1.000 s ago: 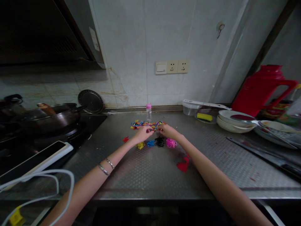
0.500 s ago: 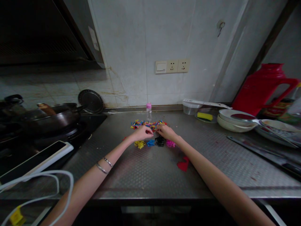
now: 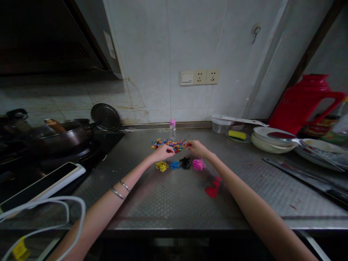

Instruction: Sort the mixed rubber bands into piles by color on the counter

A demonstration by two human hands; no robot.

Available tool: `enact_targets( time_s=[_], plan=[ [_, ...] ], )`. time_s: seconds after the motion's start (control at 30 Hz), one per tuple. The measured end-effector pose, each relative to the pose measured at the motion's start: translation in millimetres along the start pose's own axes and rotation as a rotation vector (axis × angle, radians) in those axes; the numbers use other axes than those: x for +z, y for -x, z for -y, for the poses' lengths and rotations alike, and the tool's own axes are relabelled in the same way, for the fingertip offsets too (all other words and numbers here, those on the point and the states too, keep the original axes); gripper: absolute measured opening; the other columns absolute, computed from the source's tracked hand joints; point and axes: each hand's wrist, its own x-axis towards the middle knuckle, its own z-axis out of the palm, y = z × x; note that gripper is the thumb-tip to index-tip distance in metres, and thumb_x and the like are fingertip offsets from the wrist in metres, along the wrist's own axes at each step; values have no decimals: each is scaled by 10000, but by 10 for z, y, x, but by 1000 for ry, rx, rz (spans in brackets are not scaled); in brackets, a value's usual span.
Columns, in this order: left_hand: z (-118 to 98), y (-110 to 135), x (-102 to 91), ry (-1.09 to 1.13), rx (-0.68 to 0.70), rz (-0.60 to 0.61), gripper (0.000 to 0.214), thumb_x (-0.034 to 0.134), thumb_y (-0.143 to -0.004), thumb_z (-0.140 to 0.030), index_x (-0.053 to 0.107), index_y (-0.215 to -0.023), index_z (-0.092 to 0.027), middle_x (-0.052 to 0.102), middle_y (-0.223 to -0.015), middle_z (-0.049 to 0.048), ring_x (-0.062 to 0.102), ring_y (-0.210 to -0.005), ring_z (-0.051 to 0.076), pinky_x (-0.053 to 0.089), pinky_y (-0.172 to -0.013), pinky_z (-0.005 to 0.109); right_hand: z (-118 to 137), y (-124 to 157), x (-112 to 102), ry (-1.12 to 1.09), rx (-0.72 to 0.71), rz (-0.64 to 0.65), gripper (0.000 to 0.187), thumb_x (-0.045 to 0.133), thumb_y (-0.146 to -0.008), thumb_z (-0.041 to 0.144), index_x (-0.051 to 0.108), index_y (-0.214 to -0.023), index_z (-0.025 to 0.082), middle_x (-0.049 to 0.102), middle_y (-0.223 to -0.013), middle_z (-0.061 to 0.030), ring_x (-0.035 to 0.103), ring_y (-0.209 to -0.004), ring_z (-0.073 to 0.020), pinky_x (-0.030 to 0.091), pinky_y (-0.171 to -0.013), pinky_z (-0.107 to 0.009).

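A heap of mixed-colour small rubber bands lies on the steel counter, in front of a little clear bottle with a pink cap. My left hand and my right hand both reach into the heap's near edge with fingers pinched together; what they pinch is too small to make out. Just nearer to me lie sorted little piles: yellow, blue, black and pink. A red pile sits closer, beside my right forearm.
A dark pan sits on the stove at left, with a round lid against the wall. A white device and white cable lie front left. Bowls and plates, a plastic tub and a red thermos stand at right.
Both hands shifted slightly up to the heap's near edge. The right hand moved off the pink pile, which shows fully now.
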Motion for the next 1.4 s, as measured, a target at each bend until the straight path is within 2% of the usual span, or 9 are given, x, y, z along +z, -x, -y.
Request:
enact_targets(
  time_s=[0.17,0.3,0.5,0.73,0.93,1.1,1.23,1.33,1.4],
  plan=[
    [32,-5,17,-10,-11,17,194,537,-705,-221,685,-784,-125,673,-759,45,567,-683,138,408,-664,235,-131,23,-297,-127,12,402,228,453,-607,97,652,-714,126,629,-640,-12,540,-582,-109,394,-534,-191],
    [65,-8,31,-21,-12,32,193,553,-688,-227,686,-789,-130,669,-752,40,561,-673,137,402,-649,230,-165,69,-397,-120,137,558,215,511,-583,157,679,-717,154,643,-622,-7,537,-541,-110,364,-454,-177],
    [55,16,29,-61,55,134,204,563,-678,-246,685,-791,-129,660,-711,32,548,-620,122,384,-594,208,-68,85,-397,-120,93,527,137,596,-572,224,690,-659,176,655,-630,-9,550,-576,-123,393,-509,-190],
    [50,10,27,-90,67,121,208,523,-708,-219,686,-796,-124,674,-757,42,564,-660,130,391,-642,217,168,113,-319,-30,84,702,177,676,-496,273,670,-648,182,621,-604,15,498,-527,-95,351,-464,-174],
    [41,15,27,-75,77,130,209,525,-701,-211,684,-792,-111,673,-753,51,565,-653,132,392,-629,215,105,105,-322,-24,97,764,198,619,-516,162,678,-704,185,620,-600,17,499,-522,-93,352,-476,-176],
    [19,28,25,-51,44,163,205,535,-691,-221,681,-793,-120,658,-711,31,542,-615,113,382,-596,201,71,108,-408,-33,91,803,215,616,-550,207,683,-750,164,636,-642,1,532,-580,-115,380,-523,-193],
    [-6,41,19,-64,31,199,221,551,-685,-252,679,-815,-126,640,-693,21,533,-615,106,373,-586,193,162,95,-389,-29,7,696,306,622,-597,306,665,-873,182,640,-768,-10,548,-683,-137,405,-601,-211],
    [-1,44,30,-94,37,232,269,596,-658,-308,676,-851,-140,627,-692,14,527,-618,106,365,-574,190,278,86,-285,21,-75,560,455,659,-574,379,622,-999,221,611,-963,-26,538,-833,-172,406,-696,-233],
    [12,43,45,-115,54,259,304,619,-638,-340,671,-871,-150,619,-694,8,521,-614,105,359,-562,188,363,91,-202,61,-131,525,544,678,-549,416,592,-1053,232,578,-1037,-40,510,-918,-202,395,-756,-258]
  ],
)
